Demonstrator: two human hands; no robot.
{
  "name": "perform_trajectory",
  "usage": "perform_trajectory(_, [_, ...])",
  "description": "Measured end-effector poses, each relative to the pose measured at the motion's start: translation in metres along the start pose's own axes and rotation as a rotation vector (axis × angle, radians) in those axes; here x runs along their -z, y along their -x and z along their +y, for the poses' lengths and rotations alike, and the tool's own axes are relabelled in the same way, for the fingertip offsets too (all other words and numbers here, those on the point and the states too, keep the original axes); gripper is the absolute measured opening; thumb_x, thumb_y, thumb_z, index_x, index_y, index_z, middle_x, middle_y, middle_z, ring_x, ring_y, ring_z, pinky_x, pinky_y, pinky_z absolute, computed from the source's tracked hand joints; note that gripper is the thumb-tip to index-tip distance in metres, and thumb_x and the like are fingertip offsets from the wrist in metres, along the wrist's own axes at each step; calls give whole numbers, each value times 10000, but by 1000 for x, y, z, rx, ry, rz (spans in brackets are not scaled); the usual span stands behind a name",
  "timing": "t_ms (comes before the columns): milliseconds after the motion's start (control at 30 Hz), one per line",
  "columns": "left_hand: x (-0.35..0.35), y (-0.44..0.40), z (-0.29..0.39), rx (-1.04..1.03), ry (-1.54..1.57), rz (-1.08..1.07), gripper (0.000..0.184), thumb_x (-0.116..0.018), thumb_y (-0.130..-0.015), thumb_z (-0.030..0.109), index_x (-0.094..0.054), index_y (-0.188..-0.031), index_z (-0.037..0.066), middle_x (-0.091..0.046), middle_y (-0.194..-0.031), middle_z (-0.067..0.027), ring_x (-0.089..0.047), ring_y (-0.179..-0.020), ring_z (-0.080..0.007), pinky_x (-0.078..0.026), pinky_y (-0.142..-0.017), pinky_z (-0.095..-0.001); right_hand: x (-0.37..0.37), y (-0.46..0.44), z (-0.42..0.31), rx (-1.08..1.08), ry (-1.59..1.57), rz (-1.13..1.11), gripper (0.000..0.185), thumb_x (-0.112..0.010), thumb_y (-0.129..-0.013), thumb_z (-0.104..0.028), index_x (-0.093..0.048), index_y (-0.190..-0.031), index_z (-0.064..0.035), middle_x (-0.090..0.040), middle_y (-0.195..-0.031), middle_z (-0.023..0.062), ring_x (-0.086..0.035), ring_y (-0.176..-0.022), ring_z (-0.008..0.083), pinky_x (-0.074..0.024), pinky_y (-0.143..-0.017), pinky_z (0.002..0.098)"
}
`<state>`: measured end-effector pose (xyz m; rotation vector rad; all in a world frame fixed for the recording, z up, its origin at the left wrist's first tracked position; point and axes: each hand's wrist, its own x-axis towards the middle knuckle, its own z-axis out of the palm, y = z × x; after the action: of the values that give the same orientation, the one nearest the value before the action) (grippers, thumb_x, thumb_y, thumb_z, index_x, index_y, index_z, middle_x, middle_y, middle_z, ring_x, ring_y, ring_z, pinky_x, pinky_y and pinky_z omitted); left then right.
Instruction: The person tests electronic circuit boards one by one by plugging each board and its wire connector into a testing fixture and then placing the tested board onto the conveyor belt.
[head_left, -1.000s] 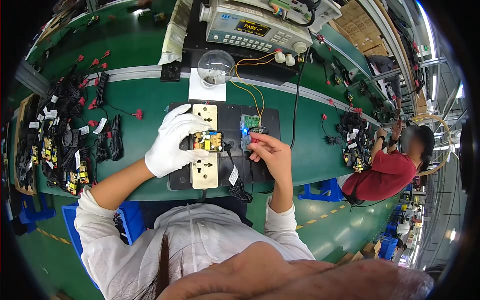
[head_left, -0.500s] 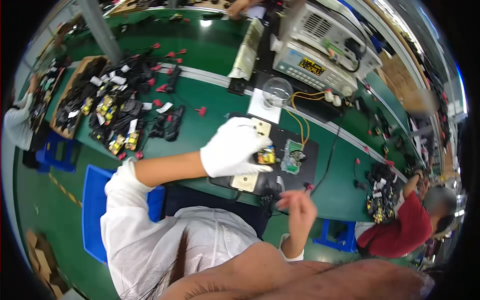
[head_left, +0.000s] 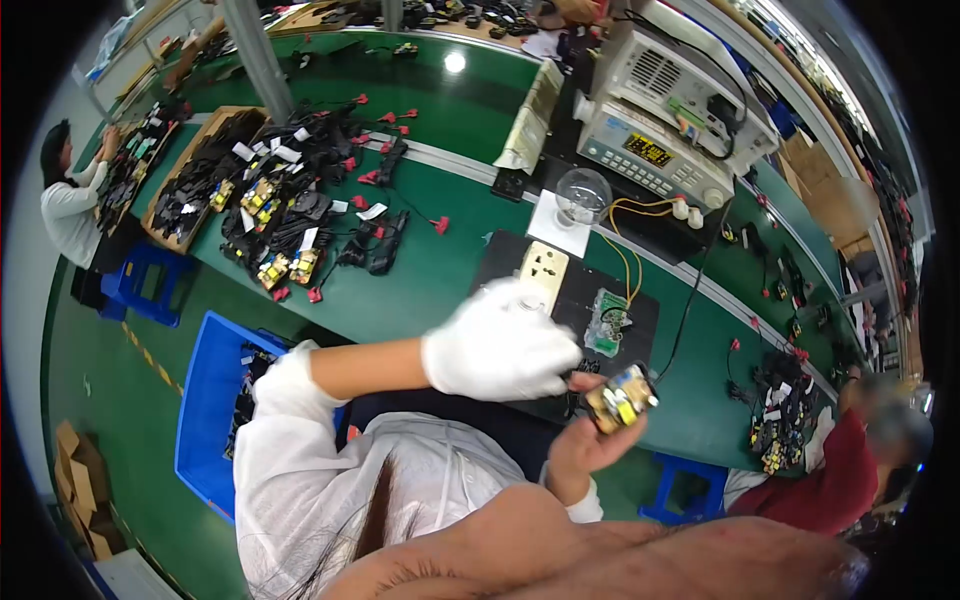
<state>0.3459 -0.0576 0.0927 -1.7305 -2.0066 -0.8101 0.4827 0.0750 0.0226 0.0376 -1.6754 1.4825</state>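
My right hand [head_left: 590,440] is bare and closed round a circuit board [head_left: 620,402] with yellow parts and a dark edge, near the front edge of the bench. My left hand [head_left: 505,345], in a white glove, is just left of the board, over the black mat and beside a cream power socket [head_left: 545,272]. Its fingers point right but are blurred, so their grip is unclear. Farther right on the mat lies a green circuit board in a clear cover [head_left: 607,322], wired with yellow leads. A clear glass bulb [head_left: 583,196] stands on a white base behind.
Bench instruments [head_left: 650,150] with a lit display stand at the back. A heap of black cabled units [head_left: 290,215] with red plugs covers the bench at left. A blue bin [head_left: 203,400] stands below it. Co-workers sit at far left and right; another heap [head_left: 778,410] lies at right.
The yellow-part circuit board went from beside my left hand on the mat into my right hand. My left hand moved down toward the bench's front edge. The view has shifted slightly.
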Motion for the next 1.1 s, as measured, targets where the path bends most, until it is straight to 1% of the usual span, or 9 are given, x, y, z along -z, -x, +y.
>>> perform_trajectory(33, [11, 4, -12, -8, -104, 269, 193, -715, -645, 190, -603, -798, 153, -626, -815, -5, -617, -756, -222, -482, -835, -395, 8, -12, -8, 131, 91, 101, 760, -611, -912, -444, -265, -1371, 54, -634, -888, 227, -646, -755, 285, -555, -641, 387])
perform_trajectory(100, [45, 15, -43, 268, -394, 19, 136, -618, -651, 56, -619, -768, 125, -602, -805, -63, -568, -755, -294, -440, -700, -430, 55, -23, -29, 87, 153, 150, 740, -621, -908, -432, -305, -1364, 58, -630, -894, 224, -643, -702, 287, -547, -545, 348])
perform_trajectory(200, [82, 55, -80, 774, -742, -204, 198, -569, -708, 37, -682, -863, 85, -630, -958, -124, -566, -970, -336, -406, -872, -468, 130, -50, -68, 17, 90, 224, 652, -605, -925, -383, -378, -1345, 61, -634, -926, 228, -630, -656, 250, -505, -473, 309])
perform_trajectory(367, [107, 179, -156, 792, -733, -307, 535, -558, -736, -23, -546, -1267, 47, -480, -1377, -213, -421, -1290, -389, -341, -1076, -463, 181, -166, -72, -289, 322, 100, 408, -503, -992, -163, -451, -1314, 82, -608, -1190, 185, -640, -988, 224, -512, -818, 304])
perform_trajectory(633, [135, 181, -191, 669, -487, -281, 577, -562, -685, -104, -577, -1240, 56, -520, -1348, -185, -488, -1242, -362, -392, -1057, -407, 212, -312, 54, 177, 555, 1, 459, -636, -938, -187, -487, -1312, 34, -580, -1199, 58, -554, -1039, 104, -431, -877, 224])
perform_trajectory(900, [157, 162, -182, 500, -506, -424, 514, -663, -729, 87, -589, -1235, 44, -586, -1265, -175, -549, -1172, -334, -444, -1004, -388, 186, -277, 216, -526, 311, -49, 445, -562, -970, -318, -550, -1280, 0, -601, -1139, 42, -557, -1061, 162, -440, -966, 364])
perform_trajectory(1000, [146, 163, -185, 327, -602, -437, 469, -655, -694, 54, -613, -1161, 70, -624, -1174, -124, -574, -1112, -298, -465, -893, -407, 212, -263, 296, -279, 730, -222, 368, -534, -969, -270, -601, -1162, 37, -646, -1023, 125, -606, -1012, 263, -444, -960, 419])
perform_trajectory(1067, [137, 173, -198, 233, -599, -409, 483, -640, -653, 26, -625, -1132, 89, -640, -1131, -108, -590, -1071, -286, -468, -834, -399, 208, -260, 290, 291, 1192, -436, 310, -506, -956, -223, -626, -1034, 53, -657, -996, 216, -603, -998, 397, -430, -959, 472])
perform_trajectory(1100, [138, 168, -198, 233, -596, -416, 483, -640, -653, 26, -625, -1132, 89, -640, -1131, -108, -590, -1071, -286, -468, -834, -399, 205, -257, 284, 189, 1260, -439, 295, -484, -950, -204, -633, -999, 46, -629, -1096, 265, -551, -1053, 468, -405, -977, 507])
